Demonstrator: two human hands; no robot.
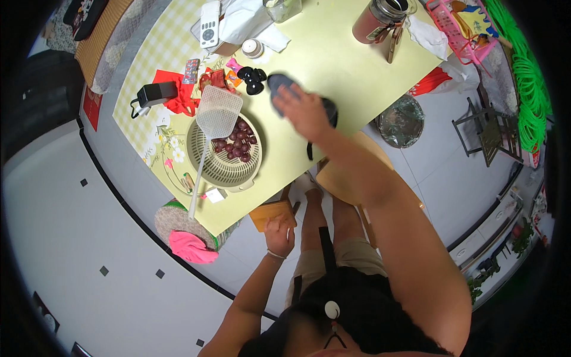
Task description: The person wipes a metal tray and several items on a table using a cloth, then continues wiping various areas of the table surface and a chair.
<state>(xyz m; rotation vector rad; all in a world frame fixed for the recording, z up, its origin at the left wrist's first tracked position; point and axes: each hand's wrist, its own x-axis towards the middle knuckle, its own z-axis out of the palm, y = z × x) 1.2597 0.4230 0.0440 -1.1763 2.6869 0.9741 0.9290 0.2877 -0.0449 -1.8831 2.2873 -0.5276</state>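
My right hand [302, 114] is over the pale yellow table, smeared by motion. Its fingers lie on a dark grey flat, rounded object [278, 84], also blurred, whose kind I cannot make out. A black object [329, 111] sits partly hidden beside that wrist. Below the table edge, my left hand [279, 237] has its fingers curled over the edge of a wooden seat [269, 213]. Left of my right hand stands a beige colander [208, 169] with dark red grapes [239, 143] in it. A white fly swatter [219, 113] lies across its rim.
On the table [351, 77] are a black box [157, 93], a remote control [209, 25], a small white jar [252, 48], a shiny black lobed thing [253, 80] and a reddish flask [373, 22]. A round wooden stool [351, 178] and a bagged bin [401, 121] stand at the right.
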